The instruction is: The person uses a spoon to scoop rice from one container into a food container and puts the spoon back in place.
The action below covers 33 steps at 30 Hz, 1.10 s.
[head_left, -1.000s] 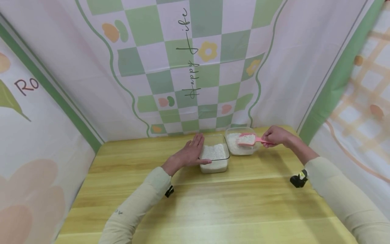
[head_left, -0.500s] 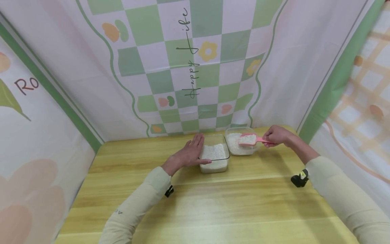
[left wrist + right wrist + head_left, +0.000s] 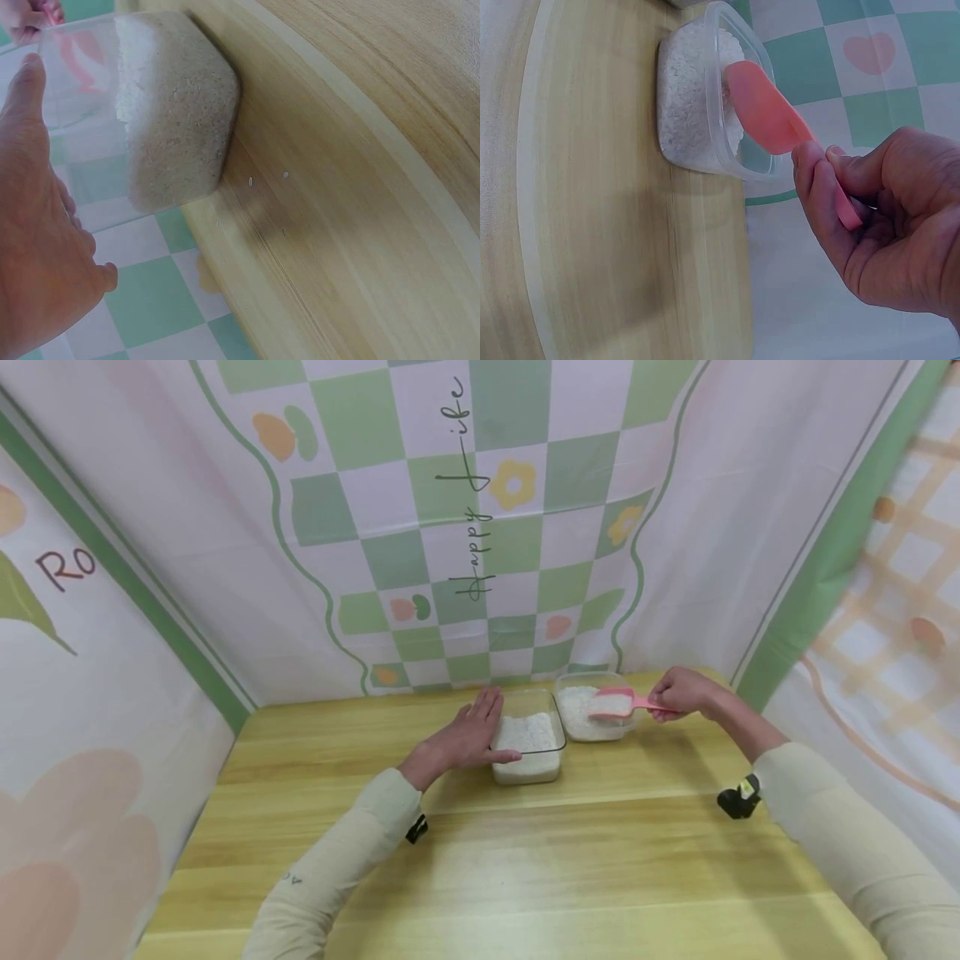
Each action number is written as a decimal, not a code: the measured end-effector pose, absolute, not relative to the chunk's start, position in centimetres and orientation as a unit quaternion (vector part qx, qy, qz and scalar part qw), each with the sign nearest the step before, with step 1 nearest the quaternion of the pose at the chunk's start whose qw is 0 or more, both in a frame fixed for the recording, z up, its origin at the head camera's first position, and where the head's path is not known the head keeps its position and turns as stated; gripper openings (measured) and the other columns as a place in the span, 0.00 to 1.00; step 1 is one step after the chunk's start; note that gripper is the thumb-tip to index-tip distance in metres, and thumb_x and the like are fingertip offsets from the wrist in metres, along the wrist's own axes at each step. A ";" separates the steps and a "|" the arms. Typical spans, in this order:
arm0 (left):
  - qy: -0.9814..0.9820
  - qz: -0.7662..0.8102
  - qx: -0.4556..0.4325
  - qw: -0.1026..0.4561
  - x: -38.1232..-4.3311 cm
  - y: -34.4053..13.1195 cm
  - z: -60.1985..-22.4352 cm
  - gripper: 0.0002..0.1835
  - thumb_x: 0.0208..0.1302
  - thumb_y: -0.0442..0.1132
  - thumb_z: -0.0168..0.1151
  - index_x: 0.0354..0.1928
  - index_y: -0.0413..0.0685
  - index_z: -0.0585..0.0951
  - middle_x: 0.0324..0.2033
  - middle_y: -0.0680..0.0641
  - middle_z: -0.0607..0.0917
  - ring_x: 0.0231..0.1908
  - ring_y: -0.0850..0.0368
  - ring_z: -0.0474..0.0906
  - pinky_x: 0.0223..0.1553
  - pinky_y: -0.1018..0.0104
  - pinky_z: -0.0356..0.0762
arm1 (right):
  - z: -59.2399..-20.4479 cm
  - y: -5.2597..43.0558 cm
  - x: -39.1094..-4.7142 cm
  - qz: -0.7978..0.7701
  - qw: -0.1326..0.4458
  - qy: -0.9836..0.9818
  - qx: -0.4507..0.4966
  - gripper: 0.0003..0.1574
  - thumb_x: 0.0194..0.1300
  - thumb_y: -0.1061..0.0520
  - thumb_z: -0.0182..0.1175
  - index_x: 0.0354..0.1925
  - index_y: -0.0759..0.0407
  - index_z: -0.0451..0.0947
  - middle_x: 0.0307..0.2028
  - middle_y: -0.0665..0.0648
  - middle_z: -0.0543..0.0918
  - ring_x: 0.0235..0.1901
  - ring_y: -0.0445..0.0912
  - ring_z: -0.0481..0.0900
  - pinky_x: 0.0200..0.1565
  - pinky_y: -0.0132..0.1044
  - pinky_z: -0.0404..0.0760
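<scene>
The left hand point(image 3: 469, 737) lies straight-fingered, its thumb point(image 3: 507, 757) spread wide. Over to its right, the right hand point(image 3: 677, 692) is curled, pinching. Behind them I see left arm point(image 3: 345, 852) and right arm point(image 3: 836, 831) reaching forward.

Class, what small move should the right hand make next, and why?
Probably lift the pink scoop, kept level, clear of the plastic tub: it carries white rice and the right hand grips it, while the left hand rests against the neighbouring dark-rimmed container, seemingly steadying it.
</scene>
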<state>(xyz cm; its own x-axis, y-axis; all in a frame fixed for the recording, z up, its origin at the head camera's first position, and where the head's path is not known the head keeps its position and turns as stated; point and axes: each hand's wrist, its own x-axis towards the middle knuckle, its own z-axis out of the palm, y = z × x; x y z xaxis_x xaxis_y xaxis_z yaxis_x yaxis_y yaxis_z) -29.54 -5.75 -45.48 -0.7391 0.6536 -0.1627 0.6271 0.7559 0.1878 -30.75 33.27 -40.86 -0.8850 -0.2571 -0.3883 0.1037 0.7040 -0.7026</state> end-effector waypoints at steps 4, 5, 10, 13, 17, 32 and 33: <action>0.931 0.060 0.344 0.108 -29.5 -5.7 -45.5 0.60 0.66 0.75 0.45 0.78 0.40 0.31 0.79 0.41 0.30 0.79 0.47 0.27 0.78 0.47 0.44 | -40.7 33.3 -30.7 -0.383 0.236 0.892 -0.042 0.21 0.72 0.67 0.47 0.51 0.89 0.73 0.24 0.52 0.85 0.24 0.37 0.82 0.30 0.27 0.82; 0.930 0.060 0.345 0.109 -29.6 -5.7 -45.5 0.60 0.66 0.75 0.45 0.78 0.40 0.31 0.79 0.41 0.30 0.79 0.47 0.27 0.78 0.47 0.44 | -40.7 33.3 -30.7 -0.383 0.236 0.892 -0.042 0.21 0.72 0.67 0.47 0.51 0.89 0.73 0.24 0.52 0.85 0.24 0.37 0.82 0.30 0.27 0.82; 0.930 0.062 0.344 0.111 -29.5 -5.6 -45.5 0.60 0.66 0.75 0.45 0.78 0.40 0.31 0.79 0.42 0.30 0.79 0.48 0.27 0.78 0.47 0.44 | -40.5 33.3 -30.6 -0.378 0.235 0.894 -0.041 0.21 0.72 0.68 0.48 0.51 0.88 0.73 0.25 0.54 0.85 0.24 0.38 0.83 0.30 0.27 0.83; 0.931 0.062 0.343 0.111 -29.5 -5.6 -45.5 0.60 0.66 0.75 0.45 0.78 0.40 0.31 0.79 0.42 0.30 0.80 0.48 0.28 0.78 0.47 0.44 | -40.4 33.4 -30.6 -0.374 0.237 0.896 -0.041 0.21 0.72 0.68 0.48 0.52 0.89 0.72 0.24 0.52 0.85 0.24 0.39 0.83 0.30 0.28 0.83; 0.931 0.062 0.343 0.111 -29.5 -5.6 -45.5 0.60 0.66 0.75 0.45 0.78 0.40 0.31 0.79 0.42 0.30 0.80 0.48 0.28 0.78 0.47 0.44 | -40.4 33.6 -30.7 -0.369 0.236 0.898 -0.040 0.21 0.72 0.67 0.48 0.51 0.88 0.73 0.24 0.51 0.84 0.24 0.38 0.82 0.30 0.28 0.83; 0.931 0.058 0.344 0.109 -29.6 -5.6 -45.6 0.60 0.66 0.75 0.45 0.78 0.40 0.31 0.79 0.41 0.30 0.79 0.45 0.27 0.77 0.45 0.44 | -39.7 33.4 -29.8 -0.311 0.201 0.927 -0.064 0.18 0.70 0.68 0.50 0.47 0.86 0.77 0.25 0.58 0.86 0.24 0.42 0.84 0.29 0.31 0.84; 0.931 0.059 0.344 0.109 -29.6 -5.7 -45.6 0.60 0.66 0.75 0.44 0.78 0.40 0.31 0.79 0.41 0.29 0.79 0.45 0.27 0.77 0.45 0.44 | -39.7 33.4 -29.8 -0.300 0.197 0.931 -0.069 0.17 0.70 0.68 0.50 0.44 0.85 0.78 0.24 0.58 0.86 0.24 0.42 0.84 0.29 0.31 0.84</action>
<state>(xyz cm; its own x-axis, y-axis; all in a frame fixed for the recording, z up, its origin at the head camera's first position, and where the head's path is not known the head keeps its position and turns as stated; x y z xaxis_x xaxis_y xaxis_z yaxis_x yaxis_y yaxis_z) -29.61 -5.65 -45.65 -0.7394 0.6531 -0.1632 0.6274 0.7565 0.1847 -29.77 33.39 -39.68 -0.9131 -0.2470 -0.3244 -0.0108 0.8100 -0.5864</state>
